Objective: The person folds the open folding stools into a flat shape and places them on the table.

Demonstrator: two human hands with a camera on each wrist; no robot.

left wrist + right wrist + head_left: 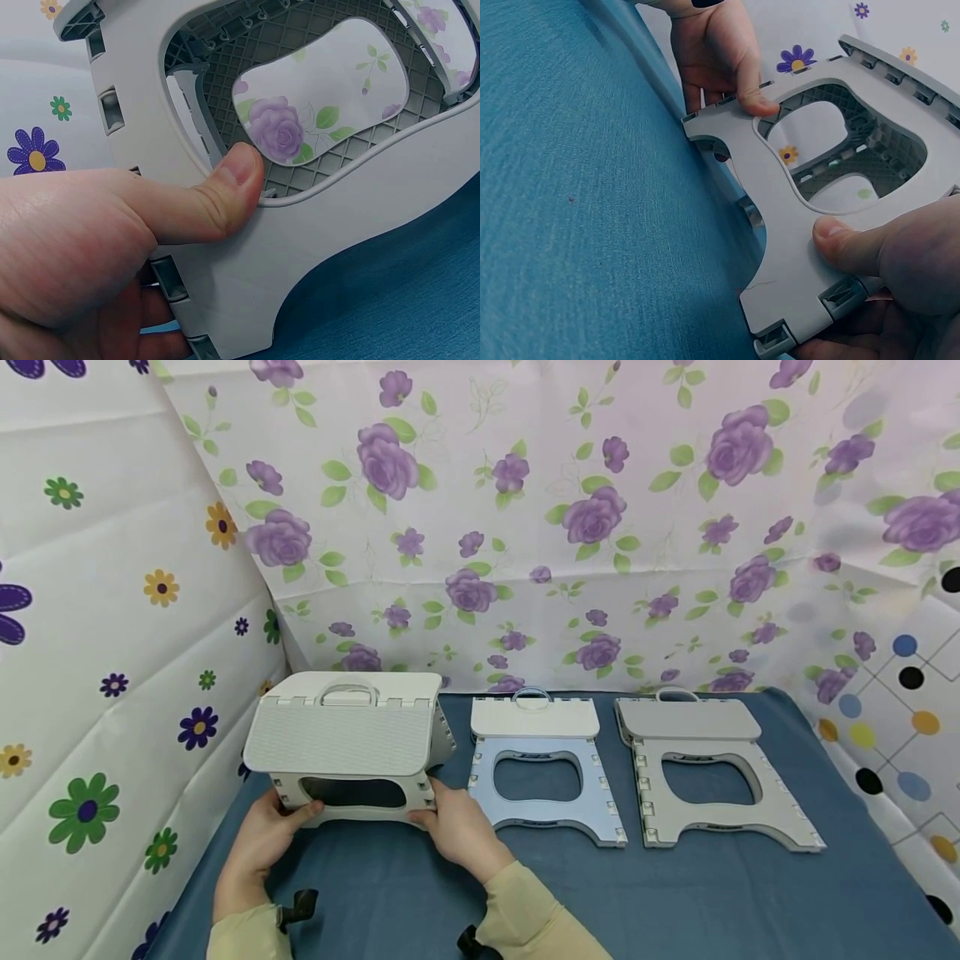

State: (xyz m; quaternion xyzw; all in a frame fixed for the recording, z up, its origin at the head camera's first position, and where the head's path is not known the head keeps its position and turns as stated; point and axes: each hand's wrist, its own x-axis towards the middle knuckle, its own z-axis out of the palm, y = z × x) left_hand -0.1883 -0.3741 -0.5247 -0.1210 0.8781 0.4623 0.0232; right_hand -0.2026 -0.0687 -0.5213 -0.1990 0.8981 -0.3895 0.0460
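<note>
A white folding step stool (341,735) stands unfolded on the left of the blue cloth, its ribbed top tilted toward me and a loop handle at its back edge. My left hand (262,835) grips the left side of its front leg panel, thumb over the face by the oval opening and fingers behind the edge. Opposite it, my right hand (465,827) holds the panel's right side the same way. In the right wrist view both thumbs press on the front of the panel (787,225). Through the opening, the left wrist view shows the stool's latticed inside (300,45).
Two more folding stools lie folded flat to the right: a light blue one with a white top (536,768), and a grey-white one (720,785) beyond it. Flowered sheets (525,527) hang behind and at the left; a dotted sheet (900,718) hangs at the right.
</note>
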